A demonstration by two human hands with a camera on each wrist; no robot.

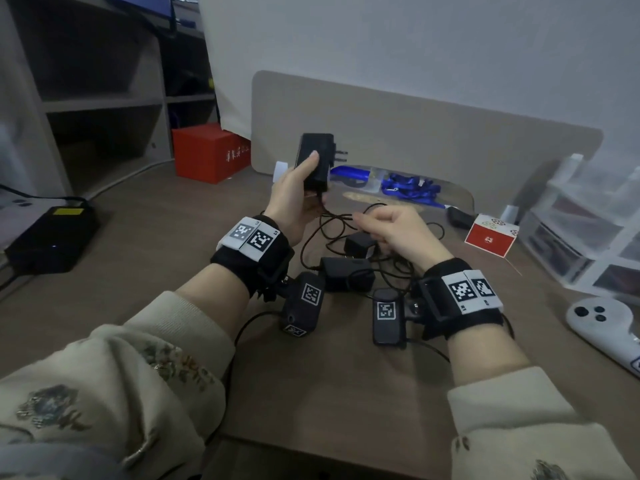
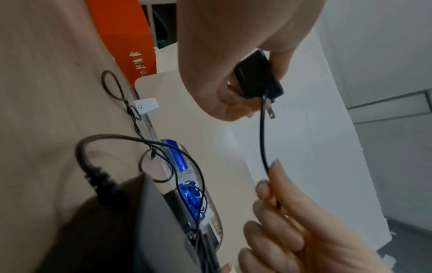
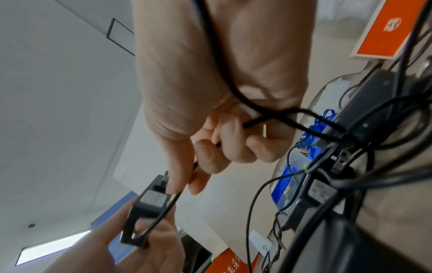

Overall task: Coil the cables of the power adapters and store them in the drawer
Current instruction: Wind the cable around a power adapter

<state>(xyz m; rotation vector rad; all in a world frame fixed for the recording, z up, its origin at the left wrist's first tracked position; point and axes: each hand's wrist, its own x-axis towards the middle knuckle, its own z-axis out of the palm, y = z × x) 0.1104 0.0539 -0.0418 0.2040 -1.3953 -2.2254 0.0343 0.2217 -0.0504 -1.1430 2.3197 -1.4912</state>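
Adapter (image 1: 314,157) upright in left hand (image 1: 294,202), prongs pointing right

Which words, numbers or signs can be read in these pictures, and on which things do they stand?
No text reads clearly.
Red box: white characters on its side, too blurred to read.
Small red-and-white box: a white sign, unreadable.
Adapter held in the left hand: grey label, too blurred.
Wrist bands and cameras: black-and-white square code markers, no words.
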